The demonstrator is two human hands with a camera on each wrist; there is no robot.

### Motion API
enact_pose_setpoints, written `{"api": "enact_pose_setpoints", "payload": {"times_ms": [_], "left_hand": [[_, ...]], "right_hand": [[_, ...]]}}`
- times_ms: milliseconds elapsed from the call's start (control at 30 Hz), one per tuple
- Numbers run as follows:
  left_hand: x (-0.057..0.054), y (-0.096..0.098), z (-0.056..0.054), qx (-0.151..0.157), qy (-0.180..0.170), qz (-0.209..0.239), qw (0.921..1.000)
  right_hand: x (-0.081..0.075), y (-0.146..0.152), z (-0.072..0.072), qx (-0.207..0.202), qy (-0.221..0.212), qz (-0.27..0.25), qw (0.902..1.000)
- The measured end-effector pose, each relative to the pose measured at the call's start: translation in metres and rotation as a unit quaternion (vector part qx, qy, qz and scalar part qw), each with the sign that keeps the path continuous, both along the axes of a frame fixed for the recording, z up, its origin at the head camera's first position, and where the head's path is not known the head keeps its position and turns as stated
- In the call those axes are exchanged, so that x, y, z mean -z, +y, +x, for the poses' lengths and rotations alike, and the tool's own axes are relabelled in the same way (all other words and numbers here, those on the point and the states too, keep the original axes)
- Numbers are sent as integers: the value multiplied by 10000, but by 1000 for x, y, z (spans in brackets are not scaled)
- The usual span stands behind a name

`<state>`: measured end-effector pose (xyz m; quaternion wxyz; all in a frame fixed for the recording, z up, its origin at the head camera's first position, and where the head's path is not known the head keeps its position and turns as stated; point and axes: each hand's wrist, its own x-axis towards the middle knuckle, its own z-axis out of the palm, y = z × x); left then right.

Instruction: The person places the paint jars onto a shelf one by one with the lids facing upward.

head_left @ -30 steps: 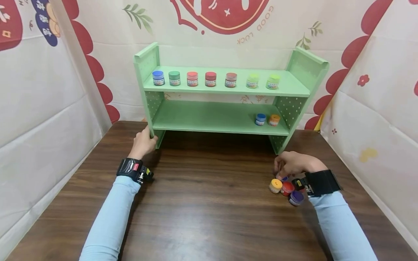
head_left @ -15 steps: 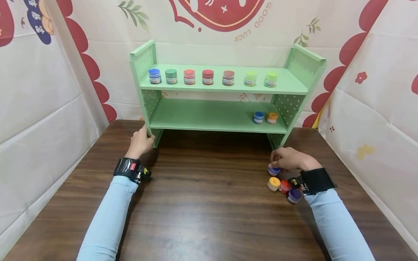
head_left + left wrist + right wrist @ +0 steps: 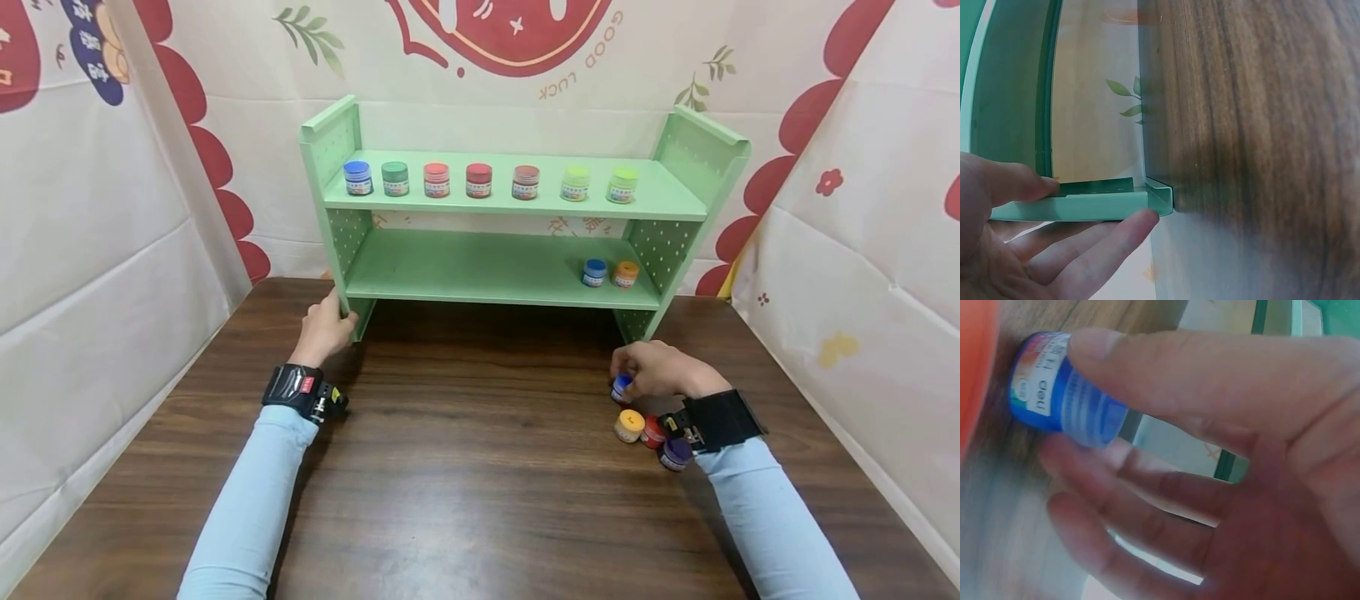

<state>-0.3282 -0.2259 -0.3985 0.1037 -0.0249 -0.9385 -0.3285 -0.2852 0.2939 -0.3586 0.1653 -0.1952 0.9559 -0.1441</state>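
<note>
My left hand (image 3: 324,329) grips the lower left side panel of a green two-tier shelf (image 3: 480,258). In the left wrist view the thumb lies on one face of the panel's edge (image 3: 1085,207) and the fingers on the other. My right hand (image 3: 663,367) pinches a small blue paint jar (image 3: 620,388) by its lid, between thumb and fingers, low over the table by the shelf's right foot. The right wrist view shows the jar's label (image 3: 1041,381). Close in front of this hand stand a yellow jar (image 3: 629,426), a red jar (image 3: 652,432) and a purple jar (image 3: 676,454).
Several paint jars (image 3: 478,180) stand in a row on the top tier. The lower tier holds a blue jar (image 3: 594,272) and an orange-lidded jar (image 3: 626,274) at its right end. Patterned cloth (image 3: 480,129) surrounds the brown wooden table (image 3: 465,467).
My right hand has taken the blue jar from behind the yellow one and moved it slightly left and toward the shelf. My left hand keeps its grip on the side panel.
</note>
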Motion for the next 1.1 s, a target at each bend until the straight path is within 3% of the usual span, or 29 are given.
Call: {"api": "enact_pose_setpoints", "payload": {"times_ms": [767, 1100], "left_hand": [[1, 0, -1, -54, 40, -3, 10000], [3, -1, -2, -7, -20, 47, 10000]], "right_hand": [[3, 6, -5, -316, 21, -223, 9993], [6, 6, -6, -624, 267, -444, 9967]]}}
